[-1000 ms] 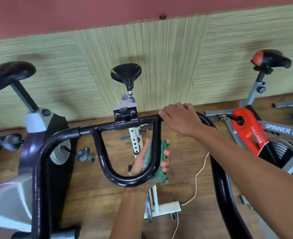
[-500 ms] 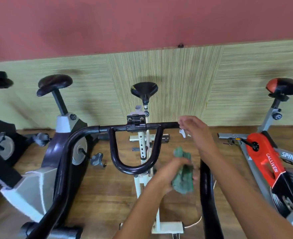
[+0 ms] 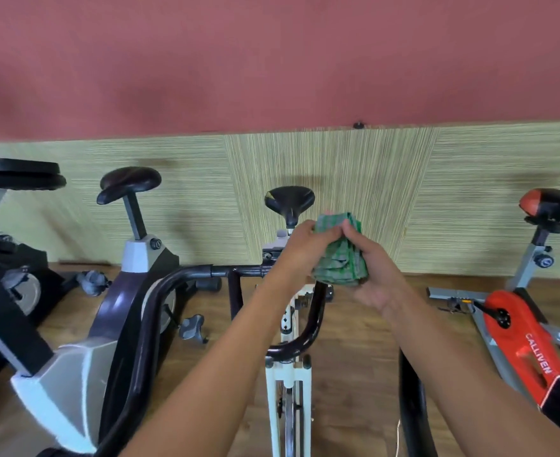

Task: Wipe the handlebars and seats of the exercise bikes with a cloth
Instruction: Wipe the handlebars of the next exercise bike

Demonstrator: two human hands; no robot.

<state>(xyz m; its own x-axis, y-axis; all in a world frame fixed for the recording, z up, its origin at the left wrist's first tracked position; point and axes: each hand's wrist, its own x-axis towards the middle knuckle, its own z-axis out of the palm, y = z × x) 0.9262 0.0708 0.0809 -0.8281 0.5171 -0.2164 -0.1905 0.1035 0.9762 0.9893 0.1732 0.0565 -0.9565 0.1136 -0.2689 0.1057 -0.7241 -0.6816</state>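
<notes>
From the head view, both hands are working the green cloth (image 3: 339, 255): left hand (image 3: 305, 245) is pinching its top and right hand (image 3: 376, 278) is cupping it, fingers (image 3: 349, 234) clamped on fabric. It's hanging above the handlebar (image 3: 239, 270), with the seat (image 3: 290, 199) just beyond the fingers. Seemingly they're refolding it; next they're likely pressing a clean face onto that seat.
</notes>
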